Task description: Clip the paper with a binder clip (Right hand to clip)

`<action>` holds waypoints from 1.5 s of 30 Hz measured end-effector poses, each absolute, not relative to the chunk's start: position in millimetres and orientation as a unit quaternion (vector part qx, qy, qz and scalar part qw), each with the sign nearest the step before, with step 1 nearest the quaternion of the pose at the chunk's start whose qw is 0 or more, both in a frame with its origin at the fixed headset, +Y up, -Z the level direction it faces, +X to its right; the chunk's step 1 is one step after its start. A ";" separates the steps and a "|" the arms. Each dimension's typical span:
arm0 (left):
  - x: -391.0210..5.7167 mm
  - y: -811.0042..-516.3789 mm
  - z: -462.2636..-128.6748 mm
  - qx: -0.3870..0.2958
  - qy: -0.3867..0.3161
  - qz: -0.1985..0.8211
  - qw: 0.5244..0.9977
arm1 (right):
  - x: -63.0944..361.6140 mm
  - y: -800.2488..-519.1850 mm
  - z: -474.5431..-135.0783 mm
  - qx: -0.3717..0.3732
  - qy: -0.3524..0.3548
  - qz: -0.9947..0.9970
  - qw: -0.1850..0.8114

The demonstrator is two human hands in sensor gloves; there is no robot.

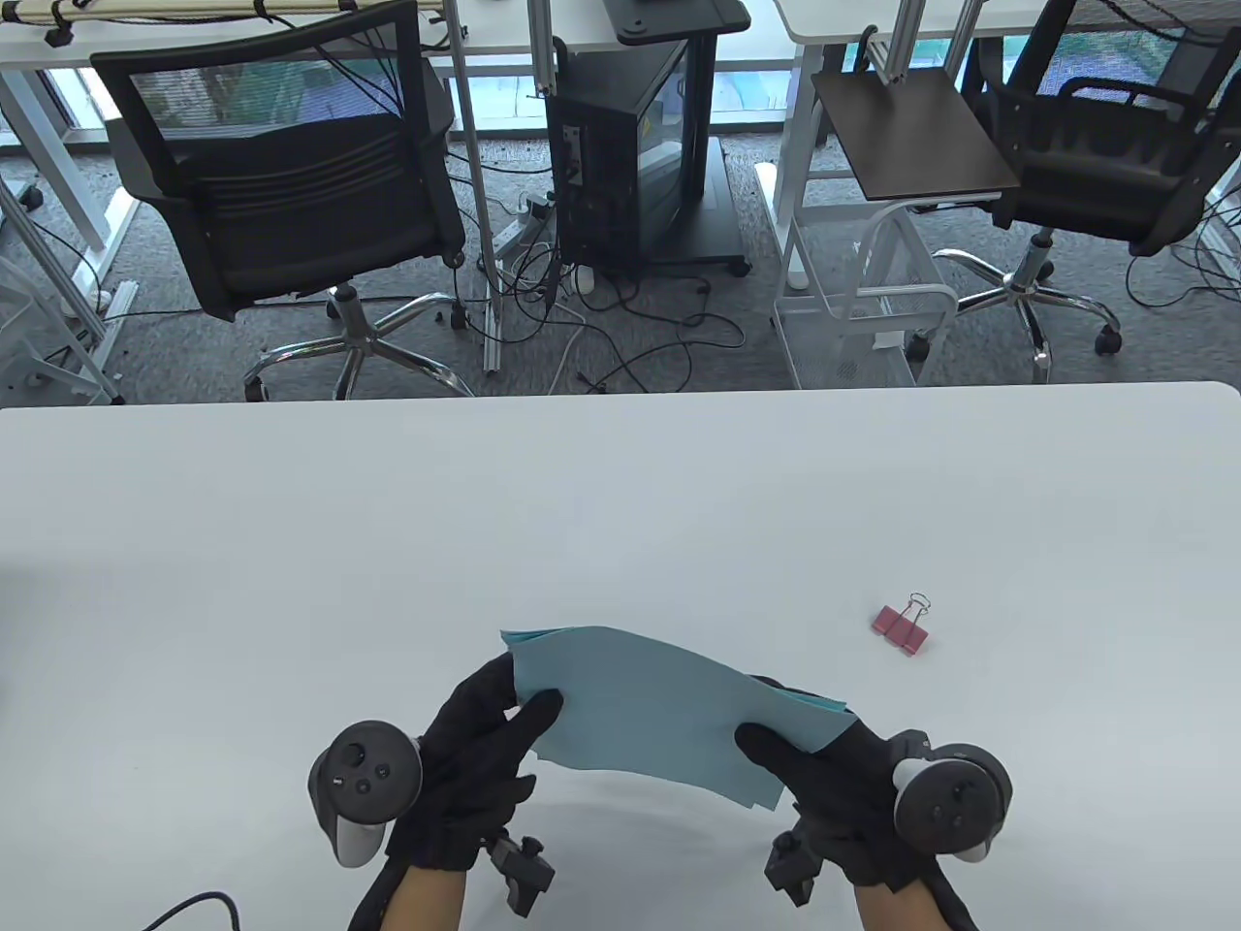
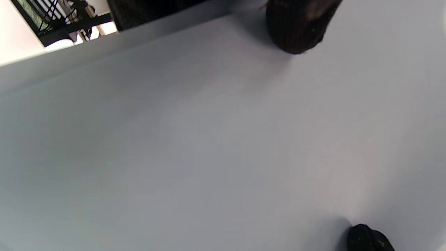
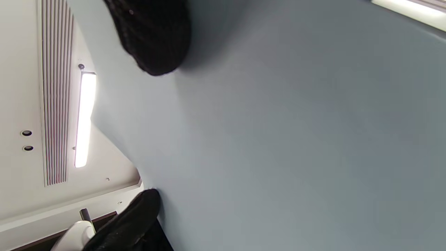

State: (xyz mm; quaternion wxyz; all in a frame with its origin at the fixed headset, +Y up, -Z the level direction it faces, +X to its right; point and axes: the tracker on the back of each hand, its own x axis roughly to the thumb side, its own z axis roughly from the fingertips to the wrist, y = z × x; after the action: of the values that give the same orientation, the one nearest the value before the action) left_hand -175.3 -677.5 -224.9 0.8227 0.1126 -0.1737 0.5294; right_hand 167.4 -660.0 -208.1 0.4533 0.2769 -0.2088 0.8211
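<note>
Table (image 1: 620,504): white, fills the lower half of the table view; everything in play sits toward its 6 o'clock edge.
Paper (image 1: 659,713): a small stack of blue sheets held up off the table between both hands, long axis running roughly 10 o'clock to 4 o'clock, sagging a little in the middle. Both wrist views show mostly its blue-grey surface.
Left hand (image 1: 475,766): grasping the stack's 9 o'clock end, thumb on top, fingers behind.
Right hand (image 1: 834,786): grasping the 3 o'clock end, thumb lying across the near corner.
Binder clip (image 1: 904,626): pink, lying on the table well apart from the paper, wire handles pointing toward 1 o'clock.
Key relation: the clip lies at about 1 o'clock from the right hand, on that hand's own side; the left hand is much farther and has the paper between.
Judgement: the right hand is occupied, so it likely must give its end over to the left hand before reaching up and right for the clip.
</note>
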 end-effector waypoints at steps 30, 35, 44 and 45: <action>-181.9 -656.9 -224.6 0.095 -0.121 0.221 0.963 | 193.4 -695.2 -228.1 0.127 -0.160 0.894 0.399; -178.6 -640.2 -217.0 0.074 -0.133 0.107 0.983 | 190.1 -680.2 -221.9 0.172 -0.168 0.900 0.363; -155.0 -635.7 -206.9 0.072 -0.187 0.049 0.979 | 177.7 -697.7 -232.1 0.268 -0.045 0.862 0.428; -155.9 -637.1 -207.1 0.083 -0.178 0.050 0.979 | 178.9 -700.4 -232.3 0.266 -0.034 0.859 0.435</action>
State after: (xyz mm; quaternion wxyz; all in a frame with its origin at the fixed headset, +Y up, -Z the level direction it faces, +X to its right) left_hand -155.9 -637.1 -207.1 0.9793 0.0826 -0.1776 0.0501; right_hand 178.9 -700.4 -232.3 0.4354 0.2659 -0.0339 0.8594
